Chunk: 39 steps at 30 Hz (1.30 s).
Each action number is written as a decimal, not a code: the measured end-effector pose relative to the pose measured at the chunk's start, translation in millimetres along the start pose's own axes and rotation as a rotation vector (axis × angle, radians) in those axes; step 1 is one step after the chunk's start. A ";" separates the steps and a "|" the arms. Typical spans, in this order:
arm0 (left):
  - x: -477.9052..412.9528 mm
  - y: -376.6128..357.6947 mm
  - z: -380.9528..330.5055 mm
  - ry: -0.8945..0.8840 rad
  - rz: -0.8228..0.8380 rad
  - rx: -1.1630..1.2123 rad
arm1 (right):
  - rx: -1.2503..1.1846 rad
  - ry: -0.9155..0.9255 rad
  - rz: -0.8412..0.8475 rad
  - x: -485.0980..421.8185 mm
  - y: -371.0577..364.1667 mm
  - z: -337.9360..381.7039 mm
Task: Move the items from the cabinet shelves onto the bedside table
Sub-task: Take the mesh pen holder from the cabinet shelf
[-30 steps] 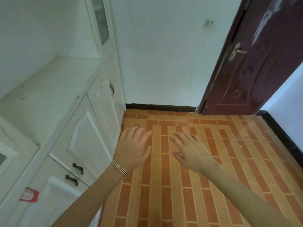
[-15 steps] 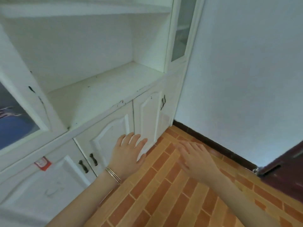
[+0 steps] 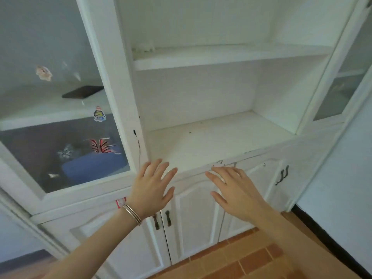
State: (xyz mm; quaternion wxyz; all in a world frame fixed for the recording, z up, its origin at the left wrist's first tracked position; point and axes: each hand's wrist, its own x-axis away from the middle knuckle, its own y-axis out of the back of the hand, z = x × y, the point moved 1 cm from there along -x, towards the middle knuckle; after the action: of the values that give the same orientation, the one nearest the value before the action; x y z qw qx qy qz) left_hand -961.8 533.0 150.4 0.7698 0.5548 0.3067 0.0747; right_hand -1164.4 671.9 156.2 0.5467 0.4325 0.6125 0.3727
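A white cabinet fills the view, with a bare lower open shelf and a bare upper open shelf in its middle bay. Behind the left glass door a dark flat object lies on an inner shelf, and a blue box sits lower down. My left hand, with bangles at the wrist, hovers open in front of the lower shelf's front edge. To its right, my right hand is also open and holds nothing. No bedside table is in view.
Closed lower cabinet doors with dark handles sit below the hands. A second glass door stands at the right. Stickers dot the left glass. Orange brick-pattern floor lies below, and a white wall at the right.
The view has swung left from the door and floor to face the cabinet squarely. Both hands stay open and held out in front, now level with the lower open shelf.
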 end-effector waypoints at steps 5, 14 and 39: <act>-44.4 28.8 49.2 0.041 -0.109 -0.121 | 0.016 0.132 -0.150 -88.7 24.7 -8.5; -99.6 98.4 100.3 0.053 -0.272 -0.351 | 0.017 0.280 -0.435 -205.3 90.7 -19.0; -125.4 149.4 120.7 0.009 -0.234 -0.839 | -0.109 0.395 -0.497 -302.1 86.0 -37.5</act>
State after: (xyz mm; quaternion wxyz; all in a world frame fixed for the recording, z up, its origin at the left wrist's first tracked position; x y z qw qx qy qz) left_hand -961.4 434.1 357.4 0.9305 0.1548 0.3141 0.1075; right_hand -1182.5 419.3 345.7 0.5141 0.1590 0.7726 0.3369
